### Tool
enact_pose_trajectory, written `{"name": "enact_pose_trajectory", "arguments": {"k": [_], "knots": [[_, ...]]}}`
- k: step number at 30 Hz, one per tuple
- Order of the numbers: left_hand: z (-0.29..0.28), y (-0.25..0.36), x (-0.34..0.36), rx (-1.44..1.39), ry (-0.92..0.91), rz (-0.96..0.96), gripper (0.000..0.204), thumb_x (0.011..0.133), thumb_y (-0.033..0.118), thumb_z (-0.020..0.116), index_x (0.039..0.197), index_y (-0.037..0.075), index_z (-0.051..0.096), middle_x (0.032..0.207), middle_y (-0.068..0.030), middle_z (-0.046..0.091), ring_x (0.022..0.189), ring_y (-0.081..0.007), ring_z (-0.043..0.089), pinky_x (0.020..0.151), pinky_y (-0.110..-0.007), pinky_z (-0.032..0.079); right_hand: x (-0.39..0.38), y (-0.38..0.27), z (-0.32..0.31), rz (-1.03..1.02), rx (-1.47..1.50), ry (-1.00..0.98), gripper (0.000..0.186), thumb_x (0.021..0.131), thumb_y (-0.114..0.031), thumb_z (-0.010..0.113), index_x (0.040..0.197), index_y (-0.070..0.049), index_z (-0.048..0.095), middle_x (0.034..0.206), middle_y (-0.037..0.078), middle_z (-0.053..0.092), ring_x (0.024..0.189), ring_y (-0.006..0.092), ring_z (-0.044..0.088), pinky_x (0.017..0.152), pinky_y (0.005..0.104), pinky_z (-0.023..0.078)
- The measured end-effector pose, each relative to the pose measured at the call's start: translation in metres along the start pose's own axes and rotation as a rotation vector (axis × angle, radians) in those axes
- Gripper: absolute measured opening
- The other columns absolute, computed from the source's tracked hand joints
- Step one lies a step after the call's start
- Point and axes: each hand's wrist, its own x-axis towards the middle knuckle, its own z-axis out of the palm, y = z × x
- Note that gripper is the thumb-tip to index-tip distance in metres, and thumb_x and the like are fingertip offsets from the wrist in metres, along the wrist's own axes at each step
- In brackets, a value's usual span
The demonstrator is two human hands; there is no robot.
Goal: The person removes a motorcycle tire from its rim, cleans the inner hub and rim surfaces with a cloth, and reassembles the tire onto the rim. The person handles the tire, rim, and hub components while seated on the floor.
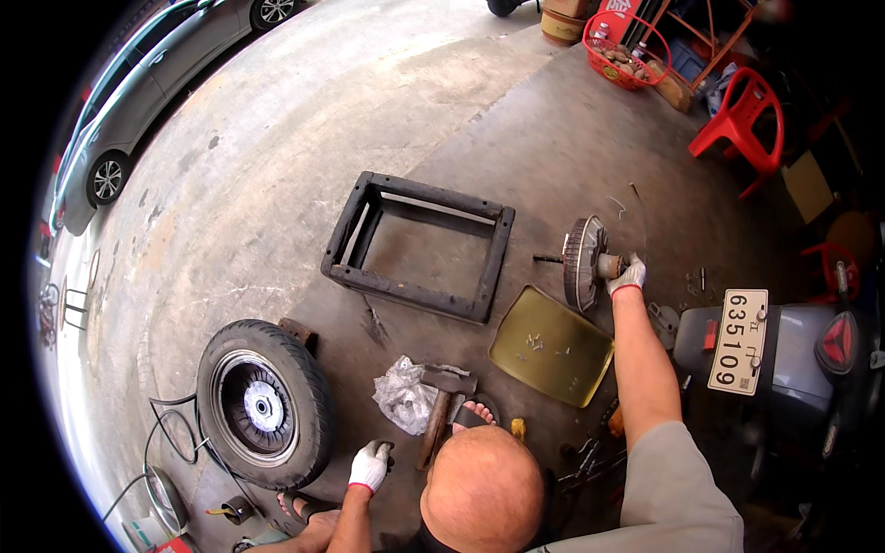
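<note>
My right hand, in a white glove, grips the near end of a hub motor stator. The stator stands on edge, its ridged rim facing left, and a thin dark axle sticks out that way. Below it lies a yellowish metal tray with several small bits on it. My left hand, also gloved, is low beside the wheel; its fingers curl in, and what they hold, if anything, is hidden. A hammer rests close by, in front of my foot, next to crumpled clear plastic.
Left of me lies a tyred wheel with a cable beside it. A dark metal frame sits ahead. To the right stand a scooter and a red chair. A red basket and a parked car are farther off.
</note>
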Motion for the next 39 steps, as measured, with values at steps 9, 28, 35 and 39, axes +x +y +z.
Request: {"name": "enact_pose_trajectory", "arguments": {"k": [9,28,35,39], "knots": [[-0.003,-0.003,-0.006,0.024,0.006,0.035,0.031,0.099,0.022,0.049,0.11,0.0,0.067,0.073,-0.0101,0.066,0.06,-0.0161,0.061,0.057,-0.031,0.049,-0.014,-0.002,-0.006,0.018,-0.099,0.003,0.024,0.095,-0.029,0.059,0.107,-0.009,0.066,0.103,0.009,0.068,0.093,0.0299,0.065,0.088,0.0519,0.052],[-0.019,0.008,-0.007,0.236,0.116,0.182,0.038,0.098,0.034,0.048,0.109,0.003,0.067,0.081,-0.0153,0.069,0.076,-0.0284,0.068,0.074,-0.04,0.051,-0.001,-0.04,-0.052,0.084,-0.3,-0.145,0.038,0.095,-0.049,0.052,0.115,-0.02,0.066,0.118,0.001,0.066,0.11,0.0242,0.057,0.11,0.0534,0.027],[-0.051,0.012,-0.043,0.091,0.413,0.271,0.03,0.097,0.029,0.053,0.108,0.004,0.066,0.1,-0.0238,0.068,0.098,-0.0416,0.064,0.085,-0.048,0.05,-0.04,-0.001,-0.047,0.124,-0.532,-0.026,0.06,0.092,-0.053,0.051,0.142,-0.02,0.05,0.151,0.005,0.044,0.14,0.0235,0.037,0.118,0.0533,0.008],[-0.094,0.026,-0.042,0.006,0.876,0.461,0.02,0.096,0.018,0.054,0.105,0.008,0.068,0.099,-0.019,0.069,0.095,-0.0358,0.066,0.084,-0.043,0.052,-0.046,-0.025,-0.051,-0.089,-0.622,-0.021,0.041,0.094,-0.038,0.056,0.123,-0.011,0.065,0.109,0.007,0.067,0.096,0.0228,0.062,0.084,0.0381,0.048]]}}
